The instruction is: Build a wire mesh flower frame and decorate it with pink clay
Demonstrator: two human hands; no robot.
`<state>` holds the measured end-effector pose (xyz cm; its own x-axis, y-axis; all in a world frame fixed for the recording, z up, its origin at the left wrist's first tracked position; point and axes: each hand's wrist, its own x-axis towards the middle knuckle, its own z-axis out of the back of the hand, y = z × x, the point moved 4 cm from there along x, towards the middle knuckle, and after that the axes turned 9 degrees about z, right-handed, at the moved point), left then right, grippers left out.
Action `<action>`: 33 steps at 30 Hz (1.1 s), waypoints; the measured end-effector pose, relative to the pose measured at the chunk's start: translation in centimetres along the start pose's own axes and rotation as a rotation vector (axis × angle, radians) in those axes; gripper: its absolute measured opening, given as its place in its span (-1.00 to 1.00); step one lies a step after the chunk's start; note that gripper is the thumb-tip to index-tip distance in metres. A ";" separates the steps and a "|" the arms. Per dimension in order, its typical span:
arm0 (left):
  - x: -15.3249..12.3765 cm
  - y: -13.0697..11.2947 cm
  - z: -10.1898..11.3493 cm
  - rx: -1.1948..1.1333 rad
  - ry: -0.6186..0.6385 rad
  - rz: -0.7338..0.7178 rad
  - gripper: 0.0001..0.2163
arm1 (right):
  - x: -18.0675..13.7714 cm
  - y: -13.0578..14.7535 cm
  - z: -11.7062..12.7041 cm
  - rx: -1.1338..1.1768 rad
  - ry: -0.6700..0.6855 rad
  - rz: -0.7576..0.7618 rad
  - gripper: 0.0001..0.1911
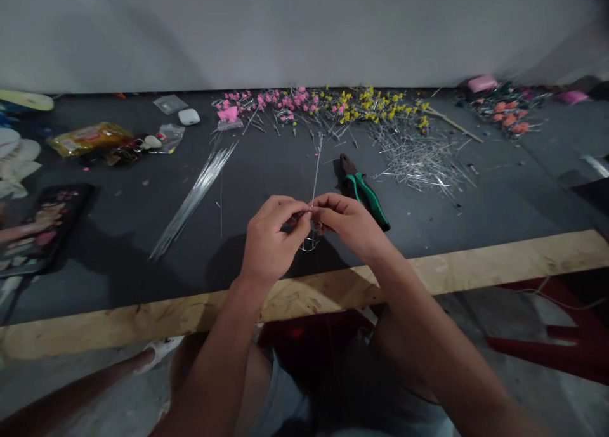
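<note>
Head view, dark tabletop (499, 202), wooden edge (504, 264), grey wall (304, 31), left fingers (290, 210) and right fingers (337, 202) pinching wire (316, 170)

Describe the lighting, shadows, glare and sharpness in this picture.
All in the head view: dim light, upper right corner darkened; soft shadows on the table beside the left hand; pale glints along the wire bundle; phone at the left edge softer than the pliers; fine detail at the fingertips too small to tell.

Looked like shiny metal in the wire (316, 167) at mid-frame, like glossy plastic on the packet (90, 139), upper left. Showed grained wood along the edging (162, 318), lower half, and matt finish on the tabletop (266, 164).
</note>
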<state>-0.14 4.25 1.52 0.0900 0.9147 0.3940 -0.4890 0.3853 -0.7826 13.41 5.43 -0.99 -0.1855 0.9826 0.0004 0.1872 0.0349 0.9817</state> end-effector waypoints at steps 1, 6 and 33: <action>0.0 0.0 0.0 -0.001 0.005 0.004 -0.89 | 0.0 0.0 0.0 -0.003 -0.001 -0.003 -0.97; 0.0 0.3 0.0 -0.002 -0.001 0.028 -0.90 | 0.0 0.0 -0.2 -0.033 -0.010 -0.018 -0.94; 0.3 0.4 0.0 0.082 0.096 -0.040 -0.88 | 0.0 -1.0 0.0 -0.058 0.016 -0.098 -0.96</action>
<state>-0.32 4.64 1.34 0.1913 0.9078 0.3732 -0.5524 0.4138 -0.7236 13.22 5.39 -2.02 -0.2159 0.9719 -0.0933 0.1110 0.1193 0.9866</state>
